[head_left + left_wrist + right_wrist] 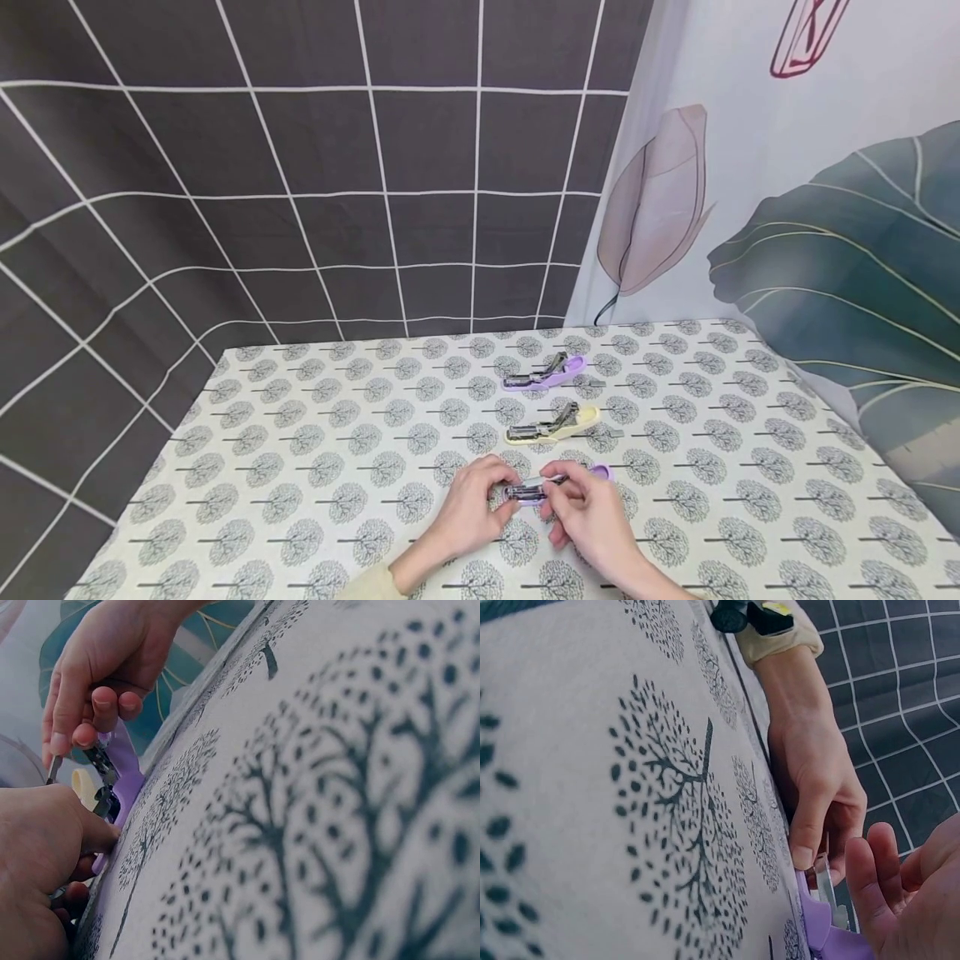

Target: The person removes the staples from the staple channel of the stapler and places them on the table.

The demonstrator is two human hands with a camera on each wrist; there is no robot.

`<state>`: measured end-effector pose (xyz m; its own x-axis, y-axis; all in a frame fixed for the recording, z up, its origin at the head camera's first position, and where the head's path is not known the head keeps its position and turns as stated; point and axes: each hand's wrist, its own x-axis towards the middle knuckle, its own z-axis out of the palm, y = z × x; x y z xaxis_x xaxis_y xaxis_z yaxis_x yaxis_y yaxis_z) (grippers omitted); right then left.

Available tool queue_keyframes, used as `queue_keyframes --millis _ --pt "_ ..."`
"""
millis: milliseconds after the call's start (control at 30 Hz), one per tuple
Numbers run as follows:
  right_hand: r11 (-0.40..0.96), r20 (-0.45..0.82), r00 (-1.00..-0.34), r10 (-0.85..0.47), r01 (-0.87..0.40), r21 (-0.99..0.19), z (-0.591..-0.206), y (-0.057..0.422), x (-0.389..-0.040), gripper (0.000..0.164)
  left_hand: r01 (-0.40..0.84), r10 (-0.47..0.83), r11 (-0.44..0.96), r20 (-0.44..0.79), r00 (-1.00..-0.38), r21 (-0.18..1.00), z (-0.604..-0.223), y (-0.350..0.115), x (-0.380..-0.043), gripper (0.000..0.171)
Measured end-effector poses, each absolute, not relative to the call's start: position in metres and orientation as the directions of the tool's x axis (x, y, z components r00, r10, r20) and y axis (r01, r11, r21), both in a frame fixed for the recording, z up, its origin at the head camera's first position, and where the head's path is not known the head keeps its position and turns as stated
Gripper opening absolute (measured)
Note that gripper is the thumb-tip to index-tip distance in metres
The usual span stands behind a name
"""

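A purple stapler [532, 502] with its metal works bare lies low over the tablecloth between both hands. My left hand [474, 498] grips its left end, thumb on the near side and fingers on the far side. Above the metal channel, my right hand [588, 510] pinches a thin metal strip [52, 769] between thumb and forefinger, its other fingers loosely bent. The stapler's rounded purple end [602, 472] shows beyond the right hand. Fingers hide much of its middle.
Behind the hands lies a yellow stapler [573, 423], its metal arm raised. Farther back is another purple stapler [551, 379], similarly opened. A small grey strip [613, 433] lies beside the yellow one. The tree-print tablecloth [315, 500] meets a dark checked curtain [315, 233].
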<state>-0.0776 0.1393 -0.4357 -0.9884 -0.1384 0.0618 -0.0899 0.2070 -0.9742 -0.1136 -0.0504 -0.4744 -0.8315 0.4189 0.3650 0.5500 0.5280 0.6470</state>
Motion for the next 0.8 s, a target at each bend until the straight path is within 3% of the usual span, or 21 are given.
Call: queue_keyframes --millis 800 --pt "0.188 0.069 -0.990 -0.120 -0.090 -0.978 -0.429 0.158 -0.076 0.022 0.517 0.411 0.532 0.330 -0.850 0.671 -0.475 -0.050 -0.113 0.026"
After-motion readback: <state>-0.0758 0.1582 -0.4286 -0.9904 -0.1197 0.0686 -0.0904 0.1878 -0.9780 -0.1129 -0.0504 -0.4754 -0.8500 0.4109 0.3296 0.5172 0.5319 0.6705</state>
